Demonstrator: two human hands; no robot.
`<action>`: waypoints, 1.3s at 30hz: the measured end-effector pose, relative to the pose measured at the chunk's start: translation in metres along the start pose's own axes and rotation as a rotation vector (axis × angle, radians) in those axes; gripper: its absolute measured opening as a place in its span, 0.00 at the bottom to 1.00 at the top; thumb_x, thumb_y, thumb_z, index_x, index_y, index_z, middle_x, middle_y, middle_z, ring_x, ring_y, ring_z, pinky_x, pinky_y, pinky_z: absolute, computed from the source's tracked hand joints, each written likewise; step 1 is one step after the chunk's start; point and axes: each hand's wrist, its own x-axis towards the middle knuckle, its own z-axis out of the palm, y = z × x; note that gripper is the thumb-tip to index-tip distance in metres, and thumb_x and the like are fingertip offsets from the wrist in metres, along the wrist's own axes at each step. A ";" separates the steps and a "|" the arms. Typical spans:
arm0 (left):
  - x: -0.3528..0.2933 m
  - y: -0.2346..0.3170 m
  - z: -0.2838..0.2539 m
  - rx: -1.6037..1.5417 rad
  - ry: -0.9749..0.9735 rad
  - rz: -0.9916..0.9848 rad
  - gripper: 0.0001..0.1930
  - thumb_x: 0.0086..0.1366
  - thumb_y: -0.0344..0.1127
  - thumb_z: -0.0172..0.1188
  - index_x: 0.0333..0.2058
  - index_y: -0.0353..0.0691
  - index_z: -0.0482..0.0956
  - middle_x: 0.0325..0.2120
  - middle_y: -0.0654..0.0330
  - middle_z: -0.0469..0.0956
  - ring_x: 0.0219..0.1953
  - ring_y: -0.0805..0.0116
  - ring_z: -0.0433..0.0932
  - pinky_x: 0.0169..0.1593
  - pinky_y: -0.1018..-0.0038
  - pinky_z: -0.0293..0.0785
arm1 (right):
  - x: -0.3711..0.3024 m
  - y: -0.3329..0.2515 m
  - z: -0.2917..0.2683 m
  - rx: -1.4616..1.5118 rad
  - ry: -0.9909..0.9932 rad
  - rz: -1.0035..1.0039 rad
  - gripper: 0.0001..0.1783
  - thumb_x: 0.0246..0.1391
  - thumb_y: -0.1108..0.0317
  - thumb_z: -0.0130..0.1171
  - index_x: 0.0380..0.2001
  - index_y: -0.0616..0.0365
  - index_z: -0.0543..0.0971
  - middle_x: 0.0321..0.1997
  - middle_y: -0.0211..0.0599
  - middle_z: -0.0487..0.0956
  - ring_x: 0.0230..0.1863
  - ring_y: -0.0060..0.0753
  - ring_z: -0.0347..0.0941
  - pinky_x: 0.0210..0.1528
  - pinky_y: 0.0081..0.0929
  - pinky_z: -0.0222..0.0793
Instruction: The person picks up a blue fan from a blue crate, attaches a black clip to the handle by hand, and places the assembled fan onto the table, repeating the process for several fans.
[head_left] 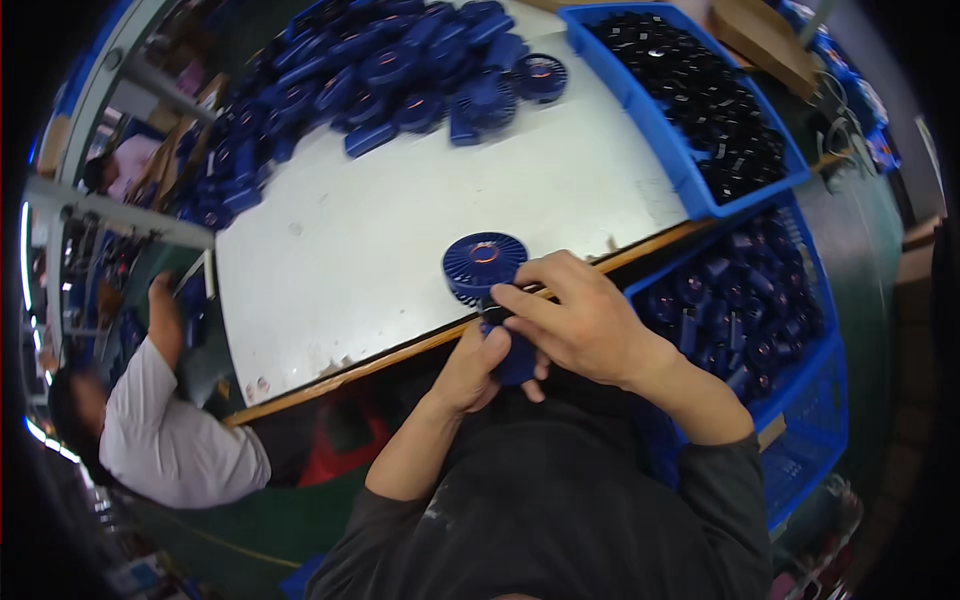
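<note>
A dark blue handheld fan [484, 258] with a round, slatted head is held just over the table's near edge, its handle toward me. My left hand [466, 368] is wrapped round the handle, with the thumb on top. From the right, my right hand [590, 325] is closed on the neck just below the fan head, thumb and fingertips pinching there. Something small and black shows at that neck, partly behind the fingers. Whether it is a separate piece, I cannot tell.
Many blue fans [390, 68] lie heaped across the far side of the white table [370, 240]. A blue tray [690, 190] of small black parts stands at the far right. Below it, a blue crate [825, 385] holds more fans. On the left sits another person [180, 435].
</note>
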 end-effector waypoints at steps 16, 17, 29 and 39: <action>0.023 0.015 0.062 1.209 0.019 0.449 0.45 0.64 0.46 0.64 0.69 0.29 0.51 0.70 0.34 0.48 0.72 0.37 0.49 0.72 0.55 0.48 | -0.109 -0.003 0.043 1.120 0.127 0.719 0.28 0.50 0.72 0.63 0.56 0.65 0.69 0.39 0.39 0.76 0.39 0.34 0.76 0.43 0.33 0.73; 0.025 0.020 0.052 1.344 -0.161 0.379 0.51 0.63 0.46 0.64 0.72 0.31 0.40 0.73 0.36 0.37 0.74 0.38 0.42 0.73 0.56 0.45 | -0.118 -0.001 0.016 1.393 0.232 0.922 0.24 0.54 0.72 0.61 0.54 0.63 0.70 0.30 0.32 0.75 0.28 0.25 0.75 0.32 0.26 0.74; 0.014 -0.004 0.025 1.125 0.042 0.146 0.32 0.66 0.35 0.60 0.66 0.32 0.63 0.67 0.44 0.61 0.70 0.51 0.59 0.69 0.62 0.58 | -0.470 0.248 -0.178 0.029 1.202 1.487 0.27 0.47 0.58 0.69 0.43 0.70 0.79 0.40 0.45 0.82 0.38 0.36 0.78 0.43 0.34 0.72; -0.026 0.038 -0.043 1.169 0.506 0.302 0.23 0.66 0.28 0.55 0.60 0.34 0.71 0.64 0.50 0.67 0.66 0.56 0.66 0.65 0.61 0.65 | -0.303 0.191 -0.064 0.333 0.831 1.185 0.13 0.63 0.68 0.58 0.48 0.65 0.78 0.36 0.37 0.83 0.32 0.27 0.80 0.34 0.22 0.76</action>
